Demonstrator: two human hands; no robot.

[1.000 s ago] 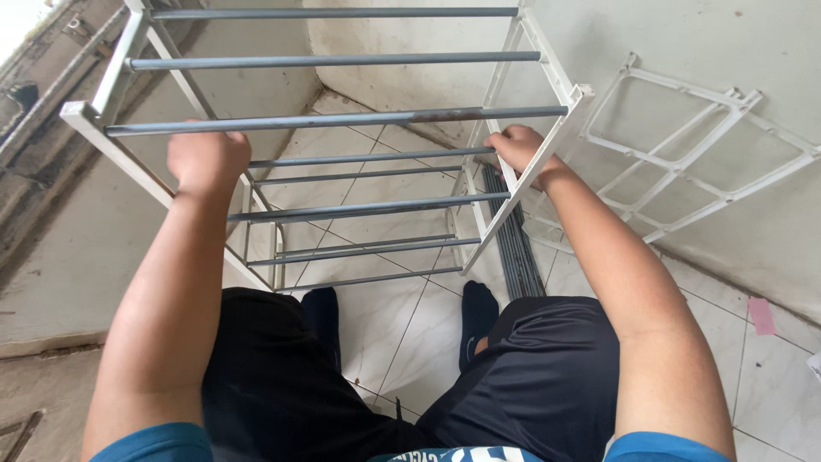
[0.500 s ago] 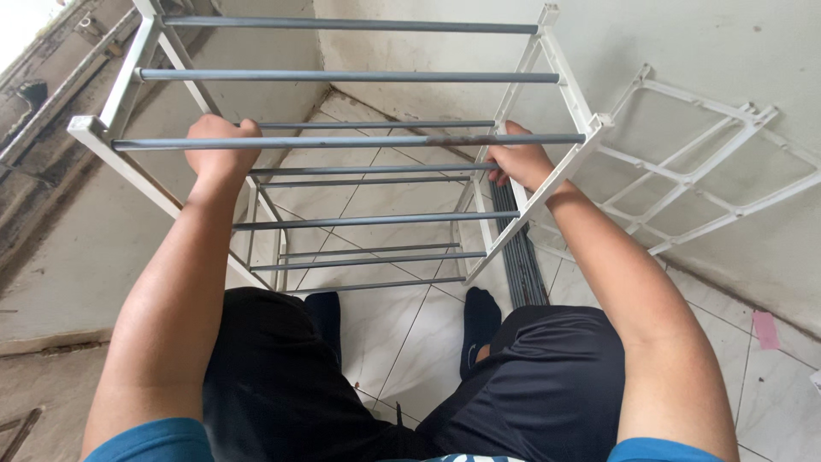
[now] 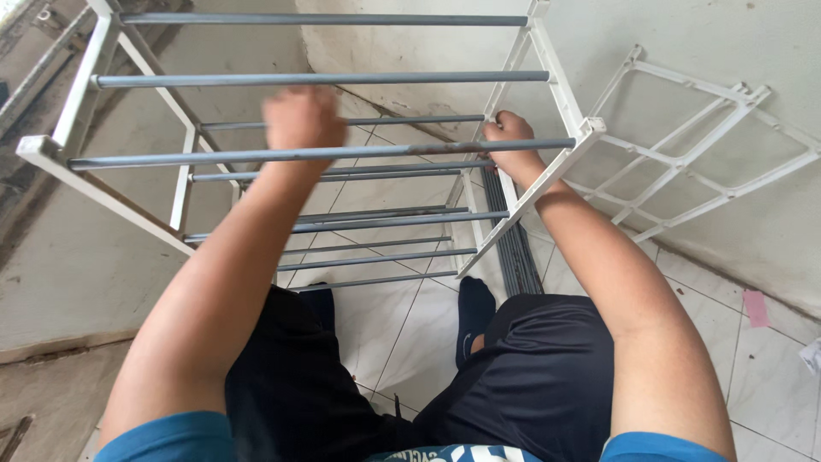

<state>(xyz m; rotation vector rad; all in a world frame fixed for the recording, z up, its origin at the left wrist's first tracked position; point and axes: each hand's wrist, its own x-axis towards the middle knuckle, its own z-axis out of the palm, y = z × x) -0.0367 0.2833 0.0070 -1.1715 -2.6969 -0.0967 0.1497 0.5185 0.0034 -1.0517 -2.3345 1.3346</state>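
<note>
Shelf rack (image 3: 547,64): white plastic side frames, grey metal crossbars in tiers, standing upright on tiled floor

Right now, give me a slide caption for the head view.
Left hand blurred at a grey bar of the white rack; right hand on its side frame.
</note>
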